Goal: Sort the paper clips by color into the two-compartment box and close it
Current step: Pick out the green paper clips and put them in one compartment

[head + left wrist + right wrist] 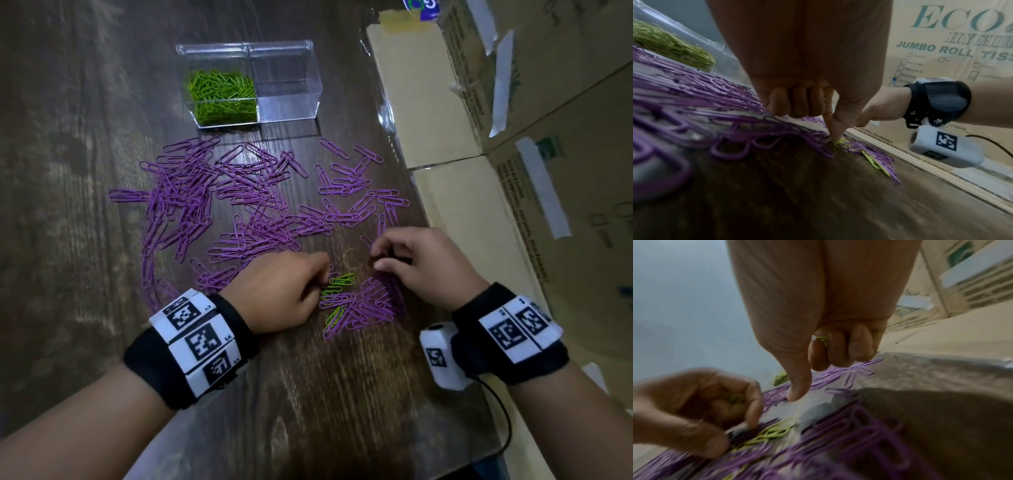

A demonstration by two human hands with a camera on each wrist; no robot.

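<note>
Green-picking is the step in hand. The left hand (pixel 287 287) pinches at stray green clips (pixel 337 286) near the front of the worktop (pixel 85 240), with more curled in its fingers. The right hand (pixel 416 262) also grips green clips. The strays lie flat, long axes slanting away rightward. Next, pull them free of the purple clips (pixel 205 202) and carry them to the box (pixel 253 85), whose right half is empty.

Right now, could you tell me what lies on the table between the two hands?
In the head view, a few green clips mixed with purple clips lie between the left hand and the right hand.
</note>
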